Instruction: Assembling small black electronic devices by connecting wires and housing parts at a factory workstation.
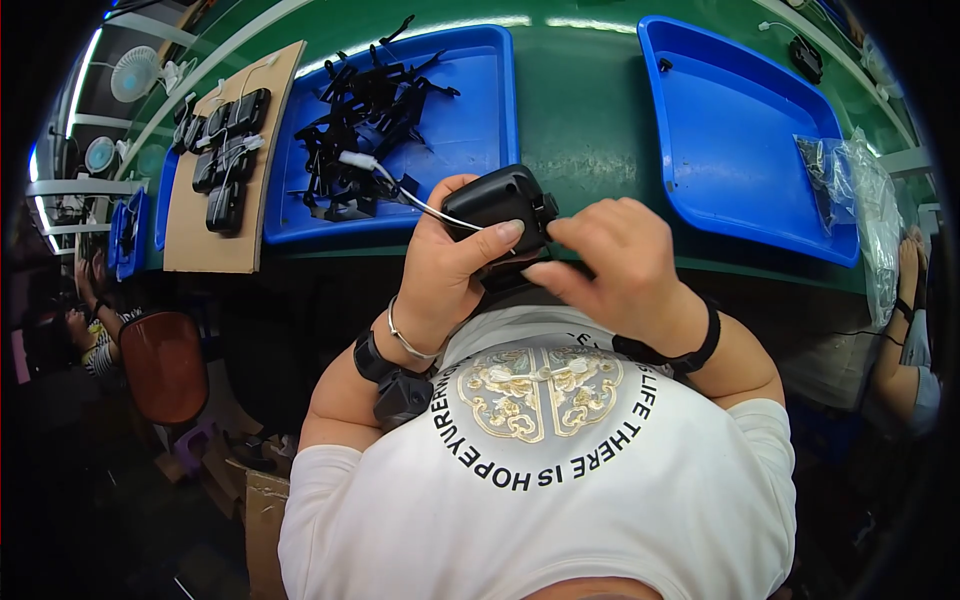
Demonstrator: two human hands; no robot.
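hands: left hand (pixel 445 262), right hand (pixel 612 262) grip smooth rounded black plastic housing (pixel 497 203).

2 blue trays (pixel 470 130), 1 cardboard sheet (pixel 200 245), 2 fans (pixel 135 72).

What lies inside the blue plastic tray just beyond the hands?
The blue plastic tray holds a tangled heap of small black plastic parts. Its right half is bare; the heap and the left hand cover some of its floor.

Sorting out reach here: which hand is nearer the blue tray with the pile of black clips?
Left. The left hand sits just below the blue tray; the right hand is farther right.
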